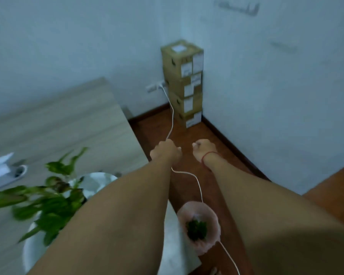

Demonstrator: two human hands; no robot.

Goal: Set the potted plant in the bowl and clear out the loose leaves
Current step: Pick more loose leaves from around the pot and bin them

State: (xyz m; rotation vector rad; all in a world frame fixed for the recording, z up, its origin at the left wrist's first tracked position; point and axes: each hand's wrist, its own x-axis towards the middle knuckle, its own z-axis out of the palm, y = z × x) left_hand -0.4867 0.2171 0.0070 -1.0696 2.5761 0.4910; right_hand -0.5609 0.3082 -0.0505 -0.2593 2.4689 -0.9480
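Observation:
The potted plant (54,203) with green and reddish leaves stands on the wooden table (68,120) at the lower left, blurred. White rounded surfaces, the bowl (99,180), show behind and below its foliage, and my left forearm covers much of it. Both arms reach out over the floor. My left hand (165,152) and my right hand (204,151) are closed into fists side by side; nothing shows in either. A red thread circles my right wrist. Below them on the floor stands a bin lined with a pink bag (199,227), with a clump of green leaves (196,228) inside.
A white cable (172,118) runs from a wall socket across the brown floor, past my left hand and the bin. Stacked cardboard boxes (182,82) fill the room's corner. A white object (2,171) lies at the table's left edge.

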